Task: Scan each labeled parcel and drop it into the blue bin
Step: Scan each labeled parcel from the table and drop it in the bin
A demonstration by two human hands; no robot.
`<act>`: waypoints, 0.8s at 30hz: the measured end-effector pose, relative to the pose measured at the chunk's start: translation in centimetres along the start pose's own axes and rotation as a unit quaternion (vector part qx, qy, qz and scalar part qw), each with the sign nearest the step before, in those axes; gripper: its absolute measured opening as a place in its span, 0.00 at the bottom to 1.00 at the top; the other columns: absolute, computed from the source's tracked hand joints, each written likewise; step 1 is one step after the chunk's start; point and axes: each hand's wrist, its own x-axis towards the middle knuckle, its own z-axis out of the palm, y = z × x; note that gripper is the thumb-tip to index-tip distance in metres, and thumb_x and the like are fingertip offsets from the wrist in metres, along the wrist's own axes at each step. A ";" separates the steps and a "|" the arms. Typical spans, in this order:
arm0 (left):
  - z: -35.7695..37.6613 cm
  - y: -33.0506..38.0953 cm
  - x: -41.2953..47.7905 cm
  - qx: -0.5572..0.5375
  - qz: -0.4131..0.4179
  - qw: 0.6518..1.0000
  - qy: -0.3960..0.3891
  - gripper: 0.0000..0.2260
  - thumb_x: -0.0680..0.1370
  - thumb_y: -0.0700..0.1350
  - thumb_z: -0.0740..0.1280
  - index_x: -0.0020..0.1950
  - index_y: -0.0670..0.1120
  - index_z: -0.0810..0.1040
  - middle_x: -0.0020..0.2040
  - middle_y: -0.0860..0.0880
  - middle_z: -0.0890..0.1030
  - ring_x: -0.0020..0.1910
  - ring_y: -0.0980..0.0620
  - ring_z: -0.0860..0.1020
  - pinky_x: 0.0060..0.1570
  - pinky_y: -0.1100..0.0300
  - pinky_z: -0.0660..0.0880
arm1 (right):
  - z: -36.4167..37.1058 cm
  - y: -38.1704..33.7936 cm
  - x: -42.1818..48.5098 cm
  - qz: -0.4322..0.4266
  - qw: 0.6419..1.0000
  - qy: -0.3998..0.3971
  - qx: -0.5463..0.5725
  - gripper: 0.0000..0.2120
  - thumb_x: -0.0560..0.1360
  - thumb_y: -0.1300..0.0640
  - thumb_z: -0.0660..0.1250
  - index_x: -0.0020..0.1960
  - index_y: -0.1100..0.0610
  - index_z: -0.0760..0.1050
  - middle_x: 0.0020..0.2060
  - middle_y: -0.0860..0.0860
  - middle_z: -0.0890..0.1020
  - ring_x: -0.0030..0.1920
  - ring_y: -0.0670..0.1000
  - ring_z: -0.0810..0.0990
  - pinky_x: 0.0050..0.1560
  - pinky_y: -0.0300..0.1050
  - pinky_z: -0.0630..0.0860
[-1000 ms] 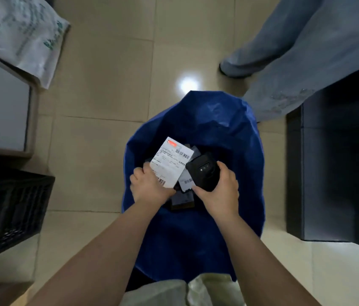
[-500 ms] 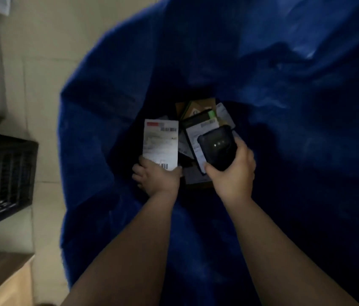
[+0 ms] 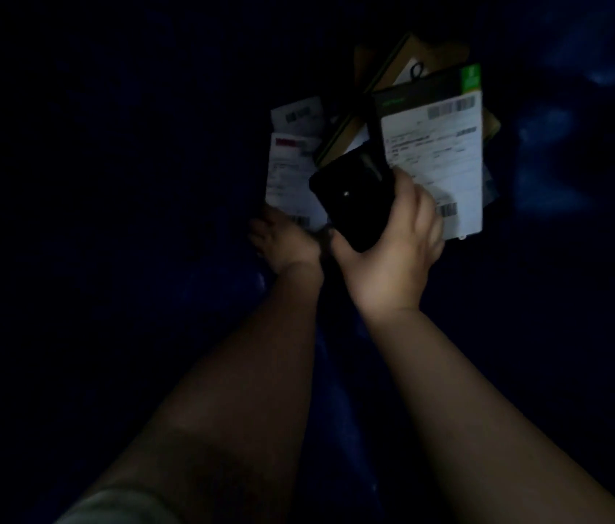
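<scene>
Compared with 0.5 s ago, we now look from deep inside the blue bin (image 3: 547, 191). Its walls fill the whole view and the light has dropped sharply, where floor tiles and a black crate showed at the left before. Both forearms reach further down, and the parcels at the bottom appear larger and nearer. The scanner now overlaps the right side of the labeled parcel instead of sitting apart from it.

Our left hand (image 3: 285, 243) is closed on the lower edge of the labeled parcel (image 3: 286, 175); the dimness hides how each finger lies. The parcel stands roughly upright, label facing us, low in the bin and just beside the pile. Our right hand (image 3: 392, 255) is wrapped round the black scanner (image 3: 353, 200), with the thumb at its near left edge and the fingers along its right side. 1 small white light shows on its face.

Behind the scanner lies a dark parcel (image 3: 436, 156) with a large white label, 2 barcodes and a green corner; our right fingers overlap its lower left. A brown box (image 3: 408, 62) lies beyond it, tilted, and another small label (image 3: 298, 115) shows above the held parcel. A pale sleeve (image 3: 120, 508) edges the bottom left corner.
</scene>
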 end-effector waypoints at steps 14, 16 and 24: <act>-2.3 1.1 -2.8 0.097 0.088 0.991 0.011 0.37 0.73 0.56 0.72 0.77 0.49 0.62 0.74 0.42 0.64 0.71 0.39 0.63 0.68 0.46 0.62 | -2.2 -1.1 0.6 0.053 0.998 -0.014 0.024 0.43 0.67 0.51 0.78 0.76 0.54 0.62 0.69 0.54 0.69 0.71 0.56 0.65 0.72 0.55 0.59; -4.5 2.2 -4.4 0.109 0.124 0.986 0.022 0.32 0.73 0.54 0.73 0.74 0.49 0.67 0.73 0.42 0.66 0.69 0.38 0.65 0.66 0.47 0.63 | -4.1 -2.4 0.5 0.059 0.998 -0.018 0.018 0.43 0.67 0.50 0.78 0.76 0.53 0.62 0.69 0.53 0.69 0.71 0.56 0.64 0.72 0.56 0.59; -14.7 8.4 -14.9 0.059 0.272 0.959 0.045 0.21 0.75 0.46 0.69 0.68 0.53 0.74 0.66 0.47 0.72 0.66 0.43 0.67 0.66 0.49 0.64 | -15.8 -9.7 0.5 0.048 0.999 0.002 0.012 0.45 0.64 0.48 0.79 0.76 0.51 0.62 0.70 0.53 0.69 0.70 0.57 0.65 0.69 0.58 0.62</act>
